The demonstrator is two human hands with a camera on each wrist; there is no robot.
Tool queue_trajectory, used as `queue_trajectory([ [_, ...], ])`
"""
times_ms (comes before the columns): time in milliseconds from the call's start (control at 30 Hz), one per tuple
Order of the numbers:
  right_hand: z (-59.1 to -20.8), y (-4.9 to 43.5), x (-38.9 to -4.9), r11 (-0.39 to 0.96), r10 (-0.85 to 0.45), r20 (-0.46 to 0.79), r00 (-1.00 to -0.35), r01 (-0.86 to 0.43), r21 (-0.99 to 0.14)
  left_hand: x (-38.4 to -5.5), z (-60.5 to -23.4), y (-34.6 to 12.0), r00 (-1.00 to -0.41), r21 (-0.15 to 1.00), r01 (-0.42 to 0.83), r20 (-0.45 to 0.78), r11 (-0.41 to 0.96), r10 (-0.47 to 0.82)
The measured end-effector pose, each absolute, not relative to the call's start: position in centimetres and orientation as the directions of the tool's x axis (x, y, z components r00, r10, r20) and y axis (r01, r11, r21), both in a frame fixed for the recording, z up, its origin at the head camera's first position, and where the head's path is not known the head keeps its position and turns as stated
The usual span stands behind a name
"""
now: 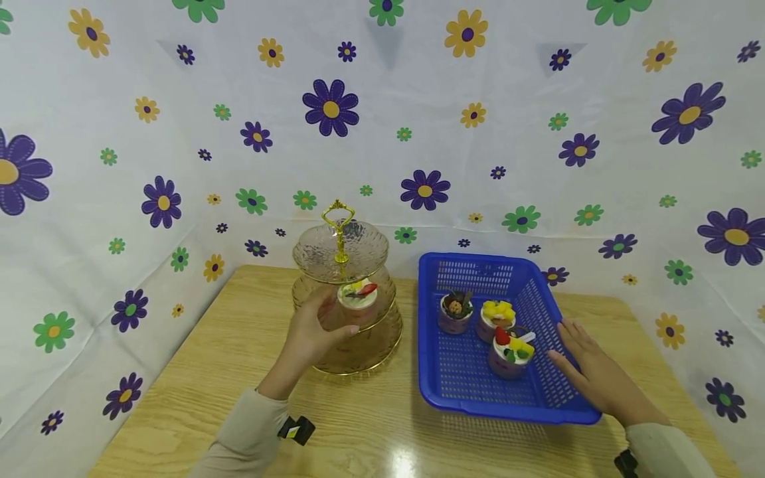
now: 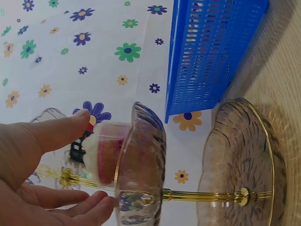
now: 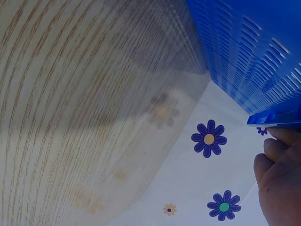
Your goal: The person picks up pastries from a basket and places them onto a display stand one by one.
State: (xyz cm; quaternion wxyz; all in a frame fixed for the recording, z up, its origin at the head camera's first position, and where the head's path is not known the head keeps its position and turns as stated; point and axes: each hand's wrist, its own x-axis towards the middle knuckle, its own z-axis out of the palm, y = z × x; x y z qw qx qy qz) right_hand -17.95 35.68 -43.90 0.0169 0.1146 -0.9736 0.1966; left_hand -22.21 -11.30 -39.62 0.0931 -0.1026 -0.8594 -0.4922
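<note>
A dessert cup with white cream, a strawberry and yellow fruit stands on the middle tier of a three-tier clear stand with gold edges. My left hand is beside it, thumb and fingers spread around the cup with a gap showing. In the left wrist view the cup sits upright on the plate between thumb and fingers. My right hand rests on the right rim of a blue basket, fingers extended. The right wrist view shows fingers at the rim.
Inside the basket are a cup with a cookie topping, a mango-topped cup and a strawberry-topped cup. A wooden table carries everything. A flower-printed cloth hangs behind and at the sides.
</note>
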Motion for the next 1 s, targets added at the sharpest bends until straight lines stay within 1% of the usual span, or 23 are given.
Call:
queue_trajectory([
  [67,-43.9,35.7,-18.0,0.897,-0.215,0.075,-0.974,-0.227,-0.378,-21.4,-39.4,-11.3,-0.969,0.813,0.237,0.237,0.532,0.070],
  [167,-43.9,35.7,-18.0,0.899,-0.213,0.070,-0.975,-0.223,-0.376,-20.1,-39.1,-11.0,-0.977,0.809,0.203,0.202,0.552,0.062],
  [267,-43.9,35.8,-18.0,0.901,-0.211,0.066,-0.975,-0.220,-0.374,-19.2,-39.0,-10.2,-0.975,0.830,0.223,0.196,0.511,0.107],
  [433,-43.9,35.8,-18.0,0.906,-0.203,0.065,-0.977,-0.213,-0.367,-18.3,-39.1,-7.9,-0.955,0.855,0.268,0.178,0.444,0.236],
  [533,-44.0,35.8,-18.0,0.906,-0.200,0.066,-0.978,-0.210,-0.367,-18.2,-39.2,-6.1,-0.937,0.878,0.270,0.144,0.396,0.319],
  [667,-44.1,35.8,-18.0,0.903,-0.202,0.068,-0.977,-0.213,-0.372,-18.2,-39.2,-3.1,-0.915,0.898,0.265,0.119,0.350,0.386],
  [800,-43.9,35.8,-18.0,0.900,-0.206,0.070,-0.976,-0.217,-0.379,-18.5,-39.5,0.2,-0.905,0.906,0.259,0.107,0.335,0.411],
  [1000,-43.8,35.7,-17.9,0.892,-0.212,0.071,-0.975,-0.223,-0.392,-19.0,-40.2,4.8,-0.913,0.899,0.210,0.039,0.385,0.405],
])
